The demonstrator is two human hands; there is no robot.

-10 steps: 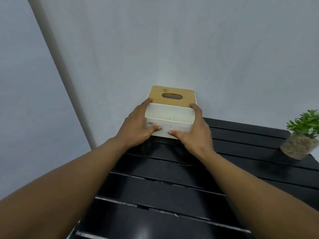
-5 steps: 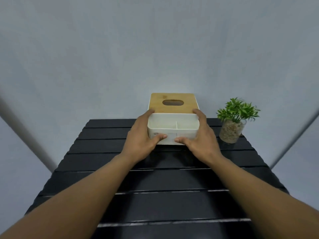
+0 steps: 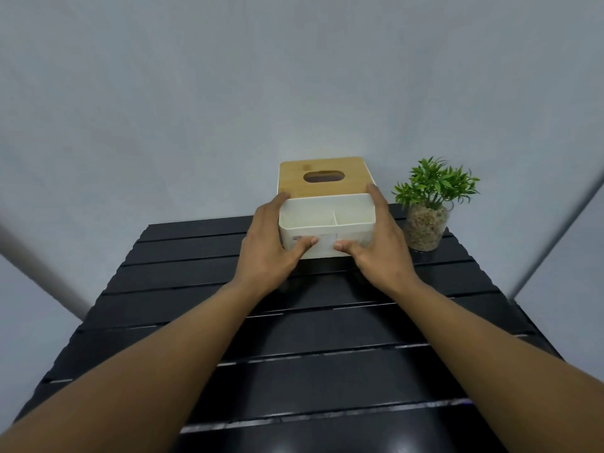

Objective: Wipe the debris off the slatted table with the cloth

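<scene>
The black slatted table (image 3: 310,371) fills my lower view, its far edge meeting the wall (image 3: 294,76). At that far edge I hold one white box (image 3: 323,223) with a wooden lid (image 3: 294,178). My left hand (image 3: 269,250) and right hand (image 3: 376,246) grip its two sides, thumbs on the front. One potted plant (image 3: 426,207) stands just right of the box, near the table's right edge. Room lies left of the box.

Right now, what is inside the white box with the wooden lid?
The white box has open front compartments that look empty. Under the wooden lid, the oval slot shows only darkness; contents hidden.
</scene>
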